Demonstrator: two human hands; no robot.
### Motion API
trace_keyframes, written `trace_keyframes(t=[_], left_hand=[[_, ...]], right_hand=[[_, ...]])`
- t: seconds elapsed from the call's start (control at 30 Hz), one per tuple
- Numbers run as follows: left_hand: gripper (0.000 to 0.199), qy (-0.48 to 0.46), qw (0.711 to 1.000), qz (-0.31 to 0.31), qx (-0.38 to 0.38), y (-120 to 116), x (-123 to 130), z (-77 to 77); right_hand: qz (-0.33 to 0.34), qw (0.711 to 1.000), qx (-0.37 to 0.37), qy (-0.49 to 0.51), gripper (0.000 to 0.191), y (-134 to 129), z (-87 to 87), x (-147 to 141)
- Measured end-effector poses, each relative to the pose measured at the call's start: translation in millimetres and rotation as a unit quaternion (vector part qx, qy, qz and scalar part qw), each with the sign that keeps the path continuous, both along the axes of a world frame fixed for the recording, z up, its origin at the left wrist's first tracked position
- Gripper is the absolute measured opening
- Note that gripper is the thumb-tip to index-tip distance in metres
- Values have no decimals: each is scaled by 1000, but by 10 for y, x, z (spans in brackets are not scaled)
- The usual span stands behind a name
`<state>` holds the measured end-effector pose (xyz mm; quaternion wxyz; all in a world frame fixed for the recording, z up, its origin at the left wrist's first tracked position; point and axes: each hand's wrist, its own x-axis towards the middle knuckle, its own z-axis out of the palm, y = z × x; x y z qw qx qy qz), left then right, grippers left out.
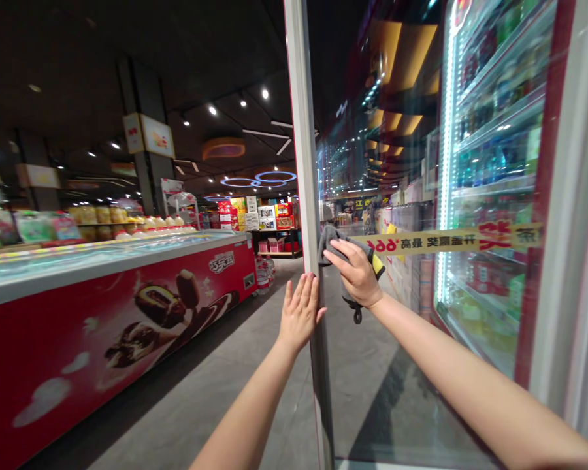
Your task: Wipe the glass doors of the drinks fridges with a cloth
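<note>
A glass cooler door stands open in front of me, its pale metal edge strip (pixel 306 196) running top to bottom through the view. My left hand (pixel 300 312) rests flat with fingers apart, touching that strip. My right hand (pixel 353 273) presses a dark grey cloth (pixel 334 244) onto the door's glass pane (pixel 387 391), just right of the strip. A yellow and red printed banner (pixel 451 240) crosses the glass, its lettering reversed from this side. Behind the pane, lit shelves of bottled drinks (pixel 494 156) fill the cooler.
A long red ice-cream chest freezer (pixel 102 326) runs along the left, beside a grey tiled aisle (pixel 255 391). Bottled water (pixel 263 274) stands at the freezer's far end. Stacked goods and a shelf (pixel 274 228) stand further back.
</note>
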<state>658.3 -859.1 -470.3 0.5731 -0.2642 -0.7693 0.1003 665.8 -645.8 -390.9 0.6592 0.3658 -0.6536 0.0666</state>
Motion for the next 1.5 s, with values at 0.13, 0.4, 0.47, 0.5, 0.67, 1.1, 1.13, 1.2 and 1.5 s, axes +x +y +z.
trace_keyframes(t=[0.13, 0.4, 0.47, 0.5, 0.67, 1.1, 1.13, 1.2, 1.5], left_hand=[[85, 19, 1000, 1, -2, -2, 8, -55], [95, -3, 1000, 14, 23, -5, 102, -80], [96, 3, 1000, 8, 27, 4, 103, -89], [97, 9, 999, 7, 32, 8, 102, -96], [97, 20, 999, 8, 31, -4, 122, -136], [84, -35, 999, 34, 5, 40, 185, -156], [84, -33, 999, 32, 6, 48, 191, -157], [84, -35, 999, 26, 0, 70, 208, -140], [85, -31, 999, -25, -16, 390, 298, 57]], right_hand=[[-74, 995, 63, 7, 49, -185, 81, 14], [-146, 979, 141, 33, 52, -128, 196, 77], [-152, 980, 127, 17, 54, -170, 296, 63], [-156, 981, 116, 9, 56, -194, 299, 57], [-164, 974, 156, -7, 57, -134, -146, 99], [-177, 981, 52, -63, 65, -11, -247, 125], [-174, 980, 82, -59, 63, 25, -409, 133], [-163, 973, 157, -43, 57, 135, -631, 150], [-229, 972, -19, -57, 58, 407, -653, 204]])
